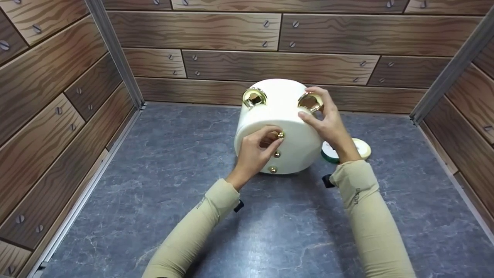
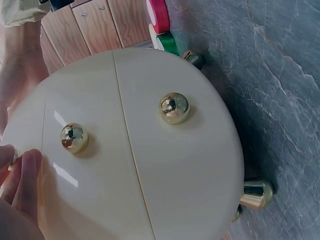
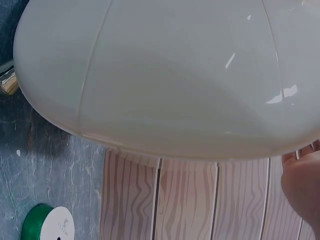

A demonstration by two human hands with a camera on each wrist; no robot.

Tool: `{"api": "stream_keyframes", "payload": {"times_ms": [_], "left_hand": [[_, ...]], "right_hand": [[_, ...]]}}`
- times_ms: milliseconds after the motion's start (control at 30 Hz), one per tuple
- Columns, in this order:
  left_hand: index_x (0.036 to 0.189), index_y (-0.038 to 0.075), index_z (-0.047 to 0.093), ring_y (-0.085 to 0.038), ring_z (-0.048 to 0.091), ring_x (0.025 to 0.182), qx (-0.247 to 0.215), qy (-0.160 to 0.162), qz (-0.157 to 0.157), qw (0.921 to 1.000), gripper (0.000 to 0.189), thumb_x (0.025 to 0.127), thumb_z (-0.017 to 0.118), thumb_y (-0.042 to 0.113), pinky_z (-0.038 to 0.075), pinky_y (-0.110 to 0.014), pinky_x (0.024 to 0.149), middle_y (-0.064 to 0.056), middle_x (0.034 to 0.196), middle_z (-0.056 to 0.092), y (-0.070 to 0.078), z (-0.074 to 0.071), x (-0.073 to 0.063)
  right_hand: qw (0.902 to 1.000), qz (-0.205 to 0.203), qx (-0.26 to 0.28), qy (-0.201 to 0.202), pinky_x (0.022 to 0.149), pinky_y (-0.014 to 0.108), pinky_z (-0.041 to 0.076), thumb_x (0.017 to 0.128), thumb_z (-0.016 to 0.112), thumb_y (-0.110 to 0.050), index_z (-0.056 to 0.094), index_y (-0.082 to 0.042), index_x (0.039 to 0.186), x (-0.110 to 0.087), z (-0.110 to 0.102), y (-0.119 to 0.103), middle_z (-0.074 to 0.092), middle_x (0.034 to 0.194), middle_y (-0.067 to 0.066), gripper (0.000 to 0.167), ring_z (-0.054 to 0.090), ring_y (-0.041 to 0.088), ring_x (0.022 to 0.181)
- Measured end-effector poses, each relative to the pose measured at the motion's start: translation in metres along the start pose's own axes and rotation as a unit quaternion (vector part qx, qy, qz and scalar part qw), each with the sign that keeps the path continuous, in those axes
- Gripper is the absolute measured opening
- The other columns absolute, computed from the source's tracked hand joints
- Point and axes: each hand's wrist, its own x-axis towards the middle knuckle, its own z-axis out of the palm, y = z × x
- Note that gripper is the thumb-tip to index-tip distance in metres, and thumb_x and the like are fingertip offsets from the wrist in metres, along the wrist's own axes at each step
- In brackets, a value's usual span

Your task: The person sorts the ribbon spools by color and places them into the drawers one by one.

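A glossy white drawer box [image 1: 295,148] with a rounded front stands on the floor. Fine seams divide its front, and gold knobs run down it, among them a middle knob [image 2: 74,138] and a lower knob [image 2: 174,108]. My left hand [image 1: 256,148] pinches the top knob [image 1: 280,135] between thumb and fingers. On the box's upper right, my right hand [image 1: 328,117] grips around a gold ring [image 1: 311,101], thumb by the front edge. Another gold ring [image 1: 254,97] sits at the upper left. Gold feet [image 2: 257,194] show at the underside.
Ribbon spools lie right of the box, partly behind my right wrist: a green spool [image 3: 47,222], a pale yellow one [image 1: 362,148] and a pink one [image 2: 158,15]. Wood-patterned panels [image 1: 231,33] wall in the grey marbled floor [image 1: 173,154] at the back and sides.
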Motion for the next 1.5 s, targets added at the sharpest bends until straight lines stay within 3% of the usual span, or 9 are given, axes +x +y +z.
{"api": "stream_keyframes", "payload": {"times_ms": [267,533,733,967,1133,1500], "left_hand": [[0.113,0.003,0.073,-0.019,0.076,0.081,-0.005,0.001,-0.004,1.0000,0.019,0.097,0.074,0.013,0.064,-0.022,0.075,-0.010,0.094,0.078,0.001,0.002,0.000],[0.113,0.004,0.073,-0.020,0.077,0.082,-0.013,0.005,-0.010,0.9999,0.019,0.096,0.074,0.013,0.064,-0.022,0.075,-0.010,0.095,0.078,0.002,0.002,-0.001],[0.114,0.002,0.072,-0.019,0.076,0.083,-0.003,0.002,-0.001,1.0000,0.021,0.097,0.074,0.014,0.064,-0.021,0.076,-0.010,0.096,0.078,0.004,0.002,-0.002],[0.113,0.004,0.073,-0.019,0.076,0.082,-0.003,0.003,0.003,1.0000,0.020,0.097,0.074,0.016,0.064,-0.022,0.076,-0.009,0.095,0.078,0.007,0.001,-0.007],[0.114,0.005,0.073,-0.020,0.076,0.083,-0.006,0.001,0.000,1.0000,0.020,0.098,0.073,0.016,0.064,-0.023,0.077,-0.009,0.095,0.078,0.010,0.000,-0.011],[0.113,0.002,0.073,-0.019,0.076,0.081,-0.008,0.000,0.003,1.0000,0.020,0.097,0.074,0.014,0.064,-0.022,0.076,-0.010,0.094,0.078,0.016,-0.003,-0.018]], "right_hand": [[1.0000,0.007,0.004,0.002,0.102,0.032,0.044,0.091,0.069,0.003,0.043,0.008,0.146,0.000,-0.002,0.000,0.049,0.141,0.028,0.061,0.059,0.009,0.107],[0.9999,0.014,-0.006,0.001,0.101,0.037,0.045,0.091,0.071,0.003,0.044,0.003,0.147,0.004,-0.006,0.019,0.058,0.123,0.001,0.063,0.061,0.016,0.109],[0.9997,0.018,-0.015,-0.006,0.099,0.030,0.045,0.091,0.072,0.000,0.046,-0.004,0.147,0.007,-0.012,0.031,0.058,0.126,0.006,0.062,0.060,0.014,0.112],[0.9993,0.027,-0.008,-0.024,0.102,0.031,0.044,0.094,0.072,-0.004,0.047,-0.006,0.148,0.007,-0.014,0.029,0.058,0.131,0.013,0.059,0.059,0.025,0.118],[0.9989,0.038,-0.009,-0.025,0.100,0.032,0.044,0.093,0.071,0.000,0.044,-0.004,0.149,0.007,-0.014,0.030,0.057,0.132,0.016,0.062,0.058,0.020,0.115],[0.9979,0.053,-0.013,-0.033,0.098,0.027,0.045,0.095,0.068,0.000,0.042,0.001,0.148,0.002,-0.008,-0.003,0.054,0.132,0.025,0.060,0.058,0.017,0.112]]}}
